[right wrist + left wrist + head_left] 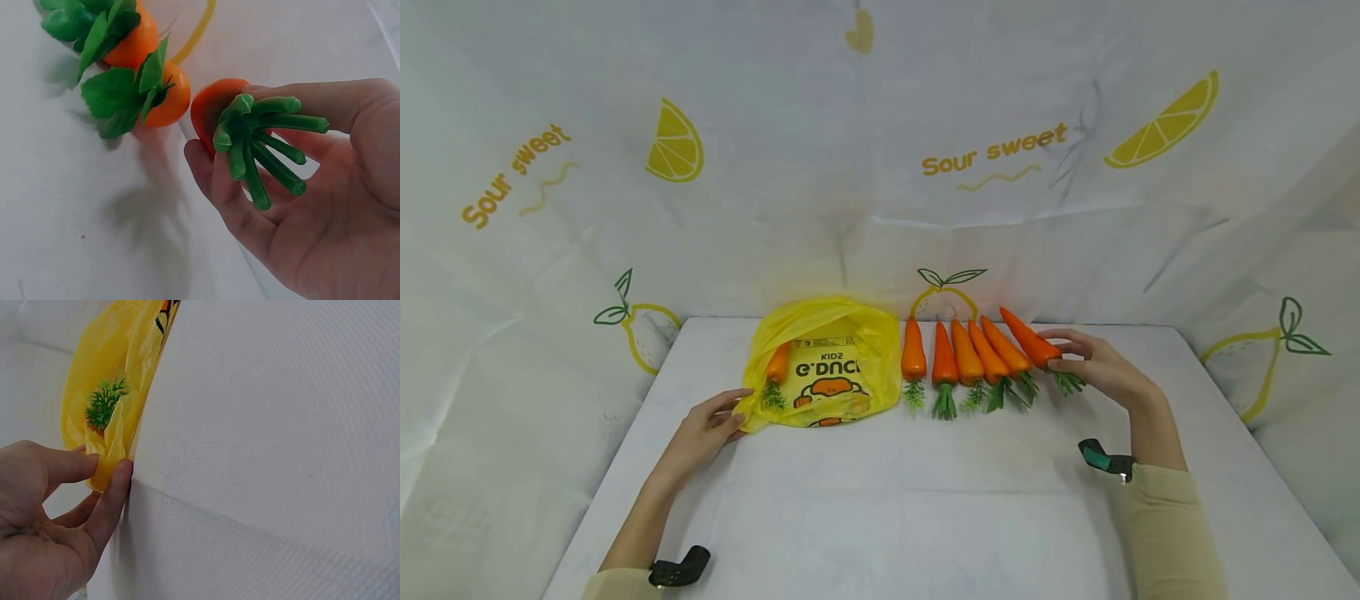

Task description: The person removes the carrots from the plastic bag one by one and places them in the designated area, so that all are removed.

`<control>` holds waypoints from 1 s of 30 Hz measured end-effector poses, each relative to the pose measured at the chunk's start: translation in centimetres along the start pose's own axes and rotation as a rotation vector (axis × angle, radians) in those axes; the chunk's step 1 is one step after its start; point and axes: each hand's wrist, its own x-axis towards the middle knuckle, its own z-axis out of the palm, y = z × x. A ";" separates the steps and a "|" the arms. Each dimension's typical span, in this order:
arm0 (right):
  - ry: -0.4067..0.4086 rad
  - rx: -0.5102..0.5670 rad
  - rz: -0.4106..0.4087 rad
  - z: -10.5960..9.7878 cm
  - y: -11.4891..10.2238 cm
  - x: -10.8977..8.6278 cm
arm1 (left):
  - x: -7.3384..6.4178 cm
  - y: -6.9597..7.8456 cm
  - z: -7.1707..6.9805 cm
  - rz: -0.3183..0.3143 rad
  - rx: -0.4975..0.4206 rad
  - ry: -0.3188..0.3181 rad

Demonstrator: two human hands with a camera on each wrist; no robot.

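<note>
At the back of the table lies a yellow plastic bag [880,367] with a duck print, its mouth spread toward the left. Inside it one carrot [778,363] shows, green leaves toward me. My left hand [706,429] pinches the bag's lower left edge between thumb and fingers; the left wrist view shows the gathered yellow film [106,469] there. My right hand [1101,367] grips a carrot [1028,337] near its top, at the right end of a row. Its cut green stems [250,137] point at the right wrist camera, and its tip slants up and left.
Several more carrots lie side by side between the bag and my right hand, among them a leftmost carrot [913,350] and one with short stems [944,358]. A white cloth wall [790,242] with lemon prints stands behind the white table [887,517].
</note>
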 end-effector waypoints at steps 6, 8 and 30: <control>-0.007 -0.006 0.037 0.1 0.8 0.4 | 0.0 0.0 0.0 -0.007 0.005 0.001; -0.009 -0.006 0.033 0.2 1.0 0.4 | -0.1 0.1 -0.1 -0.012 0.004 0.002; 0.037 -0.042 0.085 1.2 1.7 1.3 | -0.1 0.0 0.0 0.019 0.019 -0.002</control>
